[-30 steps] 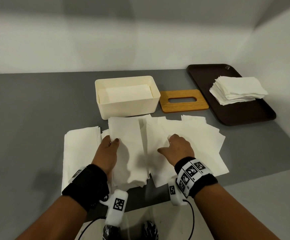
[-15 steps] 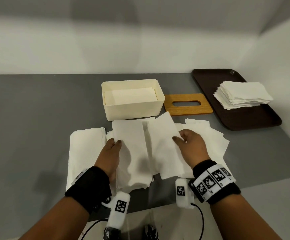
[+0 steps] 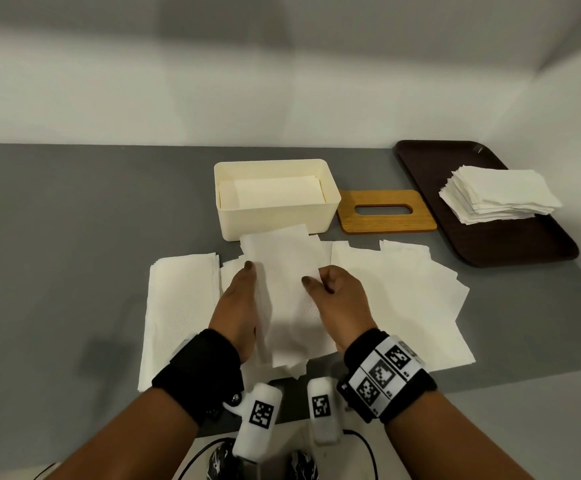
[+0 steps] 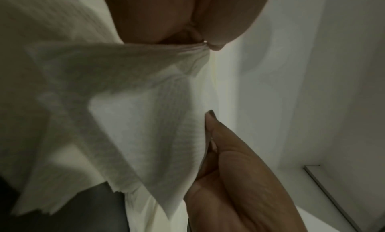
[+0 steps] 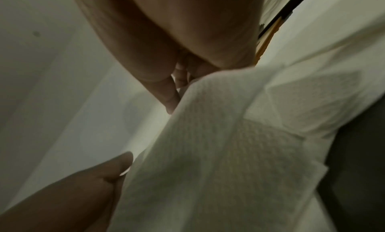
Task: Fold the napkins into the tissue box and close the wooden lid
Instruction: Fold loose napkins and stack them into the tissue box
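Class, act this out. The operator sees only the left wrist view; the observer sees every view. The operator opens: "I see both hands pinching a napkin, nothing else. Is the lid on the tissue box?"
Observer: No. The wooden lid lies flat on the table, right of the open tissue box, beyond the held napkin.
Operator: Anything in the box yet?
Observer: Yes, folded napkins lie inside it.
Operator: Where are spare napkins?
Observer: A stack sits on the brown tray, far right.
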Action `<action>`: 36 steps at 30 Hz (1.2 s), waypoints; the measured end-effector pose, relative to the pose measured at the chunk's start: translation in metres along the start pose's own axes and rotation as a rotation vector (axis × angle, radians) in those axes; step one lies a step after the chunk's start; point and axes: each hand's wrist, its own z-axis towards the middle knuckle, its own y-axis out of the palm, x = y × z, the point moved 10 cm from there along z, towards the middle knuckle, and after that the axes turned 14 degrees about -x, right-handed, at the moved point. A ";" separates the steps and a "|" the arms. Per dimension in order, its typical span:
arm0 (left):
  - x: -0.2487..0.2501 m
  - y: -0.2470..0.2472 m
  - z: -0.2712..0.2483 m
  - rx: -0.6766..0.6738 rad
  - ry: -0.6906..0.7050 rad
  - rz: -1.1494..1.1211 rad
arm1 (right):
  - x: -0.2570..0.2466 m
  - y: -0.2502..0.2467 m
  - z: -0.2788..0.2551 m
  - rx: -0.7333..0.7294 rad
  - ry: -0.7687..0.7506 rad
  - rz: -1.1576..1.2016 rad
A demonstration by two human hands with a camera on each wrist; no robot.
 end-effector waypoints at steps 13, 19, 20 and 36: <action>0.040 0.024 -0.008 -0.258 0.238 0.289 | 0.012 -0.006 0.005 -0.133 0.185 0.184; 0.053 0.043 -0.014 -0.422 0.190 0.368 | -0.026 -0.004 0.002 -0.318 0.008 0.630; 0.054 0.044 -0.014 -0.428 0.169 0.395 | -0.030 -0.009 0.003 -0.289 -0.015 0.622; 0.120 -0.045 0.011 -0.007 0.300 0.296 | -0.047 -0.065 0.032 -0.215 -0.062 0.349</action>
